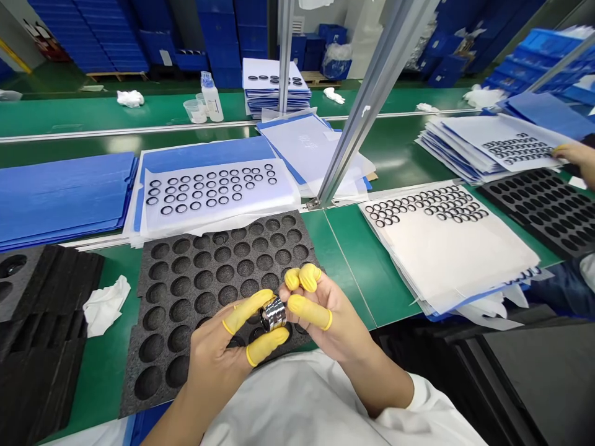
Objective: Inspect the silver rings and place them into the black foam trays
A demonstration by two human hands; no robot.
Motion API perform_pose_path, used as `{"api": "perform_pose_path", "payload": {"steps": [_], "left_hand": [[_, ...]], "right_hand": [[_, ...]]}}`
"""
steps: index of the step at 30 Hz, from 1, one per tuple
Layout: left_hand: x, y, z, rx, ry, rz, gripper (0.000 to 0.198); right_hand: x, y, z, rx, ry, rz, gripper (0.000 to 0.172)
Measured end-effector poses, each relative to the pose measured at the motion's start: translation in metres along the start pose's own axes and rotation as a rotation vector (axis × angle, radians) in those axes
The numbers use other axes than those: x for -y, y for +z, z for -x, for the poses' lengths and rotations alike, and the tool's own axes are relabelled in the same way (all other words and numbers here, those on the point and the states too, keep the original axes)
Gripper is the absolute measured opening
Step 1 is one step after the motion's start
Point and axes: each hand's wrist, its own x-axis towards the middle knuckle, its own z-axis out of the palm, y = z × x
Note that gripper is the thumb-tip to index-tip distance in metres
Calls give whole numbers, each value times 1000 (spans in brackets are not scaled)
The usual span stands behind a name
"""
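Yellow finger cots cover several fingertips of both hands. My left hand (227, 341) grips a short stack of shiny black-and-silver rings (274, 314) between thumb and fingers. Just right of the stack, my right hand (320, 313) has its fingers bent close together, the fingertips near the rings; whether they hold anything is hidden. Beneath both hands lies a dark foam tray (179, 314) with round pockets, most showing no part inside. Behind the tray, rows of black rings (211, 184) rest on a white sheet (279, 186).
Stacked foam trays (56, 347) and a crumpled white tissue (106, 306) are at the left. A metal post (362, 105) rises behind the tray. Ring-covered sheets (446, 248) lie at the right, where another person's hand (574, 155) touches a sheet. A white bottle (212, 102) stands farther back.
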Motion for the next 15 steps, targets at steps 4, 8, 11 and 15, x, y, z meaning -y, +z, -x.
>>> {"api": "perform_pose_path", "payload": {"steps": [4, 8, 11, 15], "left_hand": [[1, 1, -1, 13, -38, 23, 43], [2, 1, -3, 20, -24, 22, 41], [2, 2, -3, 17, -31, 17, 40], [4, 2, 2, 7, -53, 26, 46]], "right_hand": [[0, 1, 0, -17, 51, -54, 46], [0, 1, 0, -17, 62, -54, 46], [-2, -1, -1, -22, 33, -39, 46], [-4, -4, 1, -53, 21, 20, 47]]}}
